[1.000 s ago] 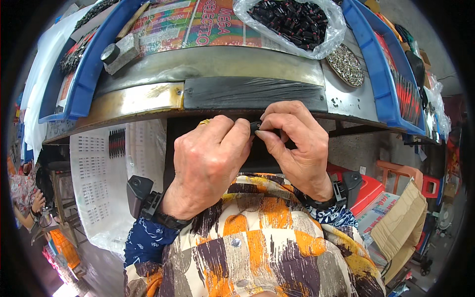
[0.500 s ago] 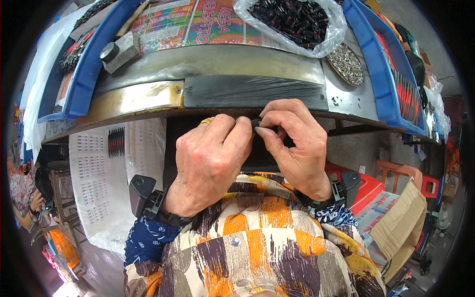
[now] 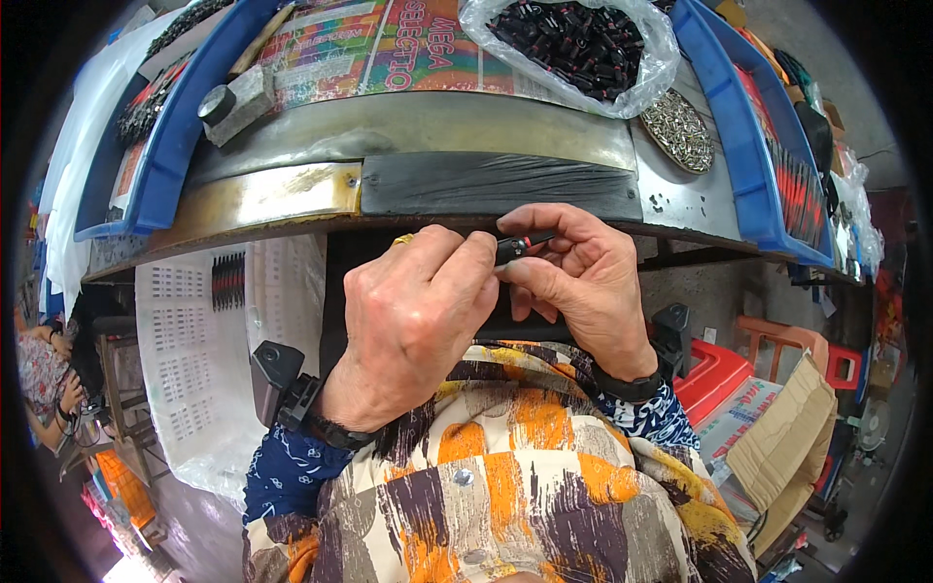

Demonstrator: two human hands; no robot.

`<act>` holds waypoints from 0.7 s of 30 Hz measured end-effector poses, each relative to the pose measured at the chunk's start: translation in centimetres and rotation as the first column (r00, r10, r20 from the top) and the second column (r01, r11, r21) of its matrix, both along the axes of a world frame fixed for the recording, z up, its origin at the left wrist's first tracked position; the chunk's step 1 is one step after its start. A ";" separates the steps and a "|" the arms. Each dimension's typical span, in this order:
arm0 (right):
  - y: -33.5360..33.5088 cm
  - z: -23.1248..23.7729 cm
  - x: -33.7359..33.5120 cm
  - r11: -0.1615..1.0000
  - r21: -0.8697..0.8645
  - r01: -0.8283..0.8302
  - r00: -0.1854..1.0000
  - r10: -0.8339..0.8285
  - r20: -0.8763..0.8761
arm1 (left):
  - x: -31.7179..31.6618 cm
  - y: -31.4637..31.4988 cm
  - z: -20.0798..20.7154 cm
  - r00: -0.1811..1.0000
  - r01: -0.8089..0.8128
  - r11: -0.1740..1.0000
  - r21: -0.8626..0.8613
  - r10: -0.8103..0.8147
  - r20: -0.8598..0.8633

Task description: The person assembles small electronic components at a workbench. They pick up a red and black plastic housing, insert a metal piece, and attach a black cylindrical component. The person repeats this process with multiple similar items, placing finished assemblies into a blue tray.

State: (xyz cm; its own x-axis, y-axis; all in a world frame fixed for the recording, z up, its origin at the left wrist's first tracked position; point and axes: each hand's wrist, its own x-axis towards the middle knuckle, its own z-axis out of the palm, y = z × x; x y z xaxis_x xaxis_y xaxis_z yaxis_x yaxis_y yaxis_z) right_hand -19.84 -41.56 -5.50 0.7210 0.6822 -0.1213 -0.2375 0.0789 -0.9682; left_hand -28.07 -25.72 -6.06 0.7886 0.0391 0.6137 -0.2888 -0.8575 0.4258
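Note:
My left hand [image 3: 413,311] is closed, its thumb and index finger gripping one end of a small black cylindrical piece [image 3: 511,250] with a red band and a thin dark tip. The piece lies tilted, its tip pointing right. My right hand [image 3: 603,296] curls around the tip side, with the index finger above and the thumb below near my left fingertips. The left end of the piece is hidden by my left fingers. Both hands are just in front of the bench edge, close to a black covered pad [image 3: 496,185].
On the bench are a clear bag [image 3: 664,58] of black pieces, a dish of small metal parts [image 3: 677,131], and a grey block [image 3: 243,105]. Blue bins [image 3: 165,170] [image 3: 736,146] flank it. A white crate [image 3: 185,379] stands lower left, a red stool [image 3: 714,379] lower right. Another person [image 3: 49,379] is far left.
My right fingers have shifted and opened out somewhat, so more of the black piece and its red band now shows. My left hand has barely moved.

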 end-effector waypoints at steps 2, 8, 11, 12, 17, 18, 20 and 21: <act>0.1 0.0 0.1 1.000 0.027 0.003 0.998 -0.002 -0.060 | -0.1 0.0 0.0 1.000 0.002 1.000 -0.002 -0.002 -0.013; 0.5 0.0 0.1 0.999 -0.031 -0.009 0.997 0.006 -0.080 | 0.0 -0.2 -0.4 1.000 0.004 1.000 0.021 -0.004 0.017; 0.6 -0.3 -0.2 1.000 -0.010 0.026 0.996 -0.027 -0.079 | 0.0 -0.2 -0.5 1.000 0.000 1.000 0.027 -0.001 0.031; 0.7 -0.5 -0.3 0.999 0.025 0.034 0.997 -0.033 -0.074 | 0.0 -0.1 -0.5 0.999 0.001 1.000 0.029 -0.002 0.038; 1.6 -1.6 -1.0 0.985 0.101 0.139 0.990 -0.137 -0.024 | 0.1 0.0 -0.3 1.000 -0.007 1.000 0.010 0.007 0.016; 1.8 -1.8 -1.1 0.980 0.116 0.163 0.987 -0.159 -0.039 | 0.1 0.1 -0.2 1.000 -0.008 1.000 0.012 0.008 0.010; 1.8 -2.0 -1.0 0.979 0.138 0.147 0.989 -0.145 -0.027 | 0.2 0.2 -0.2 1.000 -0.004 1.000 0.012 0.004 0.007; 1.8 -2.0 -0.9 0.982 0.129 0.137 0.990 -0.134 -0.035 | 0.2 0.2 -0.2 1.000 0.001 1.000 0.010 -0.002 0.010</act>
State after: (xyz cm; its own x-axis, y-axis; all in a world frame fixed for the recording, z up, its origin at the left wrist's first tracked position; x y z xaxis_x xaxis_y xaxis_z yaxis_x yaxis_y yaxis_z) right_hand -20.74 -39.81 -7.48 0.8057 0.5896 -0.0573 -0.2408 0.2377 -0.9410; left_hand -27.87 -25.50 -6.29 0.7825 0.0318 0.6219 -0.2943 -0.8612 0.4144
